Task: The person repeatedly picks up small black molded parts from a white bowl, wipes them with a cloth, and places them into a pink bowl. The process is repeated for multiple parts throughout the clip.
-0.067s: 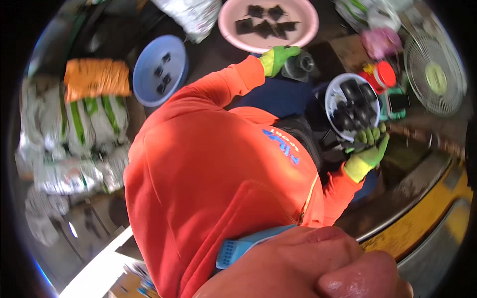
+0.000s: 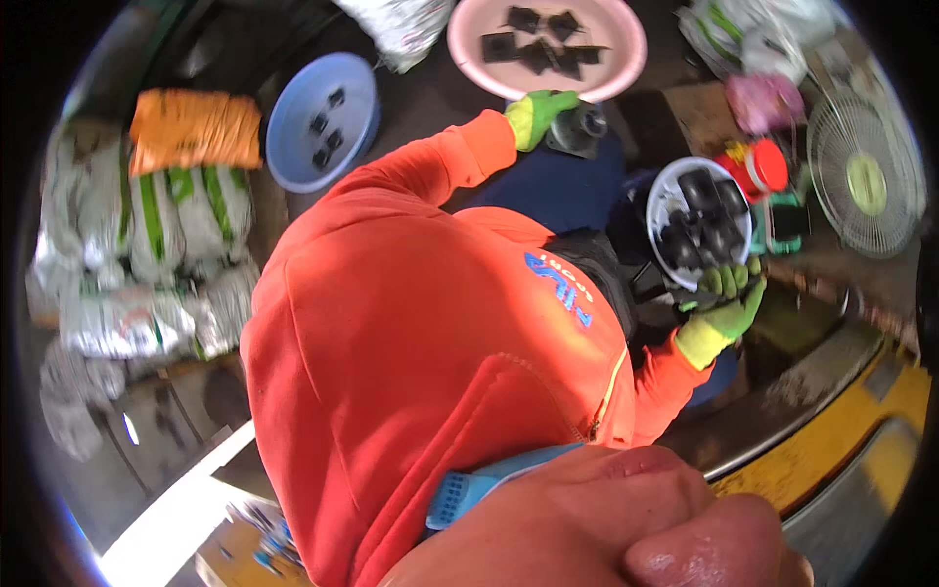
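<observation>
While the gloved left hand (image 2: 536, 118) gripped a dark squarish part (image 2: 577, 131) with a round collar, the work in hand seemed to be handling that single piece. It was held over the dark blue trousers (image 2: 559, 184), just beyond the lower rim of the pink basin (image 2: 636, 70). The hands were well apart. The gloved right hand (image 2: 722, 311) had its fingers curled at the lower rim of the white bowl (image 2: 655, 235); whether they were clamped on anything could not be told.

Inside that bowl, rounded black pieces (image 2: 702, 220) were heaped towards its right edge. Flat dark squares (image 2: 534, 54) lay in the pink basin, and smaller dark pieces (image 2: 327, 127) formed a loose line towards the right side of the blue basin (image 2: 281, 155). In my judgement, the next move called for a steady left grip on the part and for right fingers kept clear of the bowl's rim.

As for writing, blue and pale lettering ran across the front of the orange-red sweatshirt (image 2: 430, 323). The red-lidded jar (image 2: 763, 168), near the bowl's upper right rim, showed yellow markings too small to make out.
</observation>
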Demonstrator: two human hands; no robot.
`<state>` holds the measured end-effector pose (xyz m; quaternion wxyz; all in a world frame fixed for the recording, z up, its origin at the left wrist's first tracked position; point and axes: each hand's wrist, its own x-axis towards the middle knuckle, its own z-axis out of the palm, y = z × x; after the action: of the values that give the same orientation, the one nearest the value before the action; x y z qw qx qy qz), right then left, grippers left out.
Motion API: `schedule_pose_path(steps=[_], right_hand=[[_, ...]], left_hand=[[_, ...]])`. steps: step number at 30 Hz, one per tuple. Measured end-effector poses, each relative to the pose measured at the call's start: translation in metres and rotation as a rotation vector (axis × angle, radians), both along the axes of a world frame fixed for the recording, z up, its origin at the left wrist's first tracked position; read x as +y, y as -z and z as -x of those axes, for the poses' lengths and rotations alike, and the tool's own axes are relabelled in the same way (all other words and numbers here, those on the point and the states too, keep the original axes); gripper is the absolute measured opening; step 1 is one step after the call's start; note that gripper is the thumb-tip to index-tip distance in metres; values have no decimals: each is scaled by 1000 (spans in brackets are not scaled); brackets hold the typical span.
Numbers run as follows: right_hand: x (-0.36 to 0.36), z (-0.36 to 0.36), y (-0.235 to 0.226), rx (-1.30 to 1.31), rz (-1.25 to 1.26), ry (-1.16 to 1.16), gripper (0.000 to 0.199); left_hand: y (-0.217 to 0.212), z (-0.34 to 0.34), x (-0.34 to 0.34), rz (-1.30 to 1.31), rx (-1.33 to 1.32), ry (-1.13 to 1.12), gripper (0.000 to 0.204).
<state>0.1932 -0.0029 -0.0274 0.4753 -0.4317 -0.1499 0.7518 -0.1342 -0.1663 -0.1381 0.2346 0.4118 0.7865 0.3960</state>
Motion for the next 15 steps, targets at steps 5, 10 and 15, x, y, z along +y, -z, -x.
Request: schedule_pose_path(steps=[5, 10, 15], right_hand=[[4, 16, 11, 240, -114, -429, 25], [36, 5, 55, 228, -106, -625, 27], [42, -3, 50, 230, -72, -725, 27]], left_hand=[[65, 60, -149, -162, -811, -940, 28], [92, 149, -250, -432, -744, -1418, 30], [72, 203, -252, -652, -770, -1395, 33]])
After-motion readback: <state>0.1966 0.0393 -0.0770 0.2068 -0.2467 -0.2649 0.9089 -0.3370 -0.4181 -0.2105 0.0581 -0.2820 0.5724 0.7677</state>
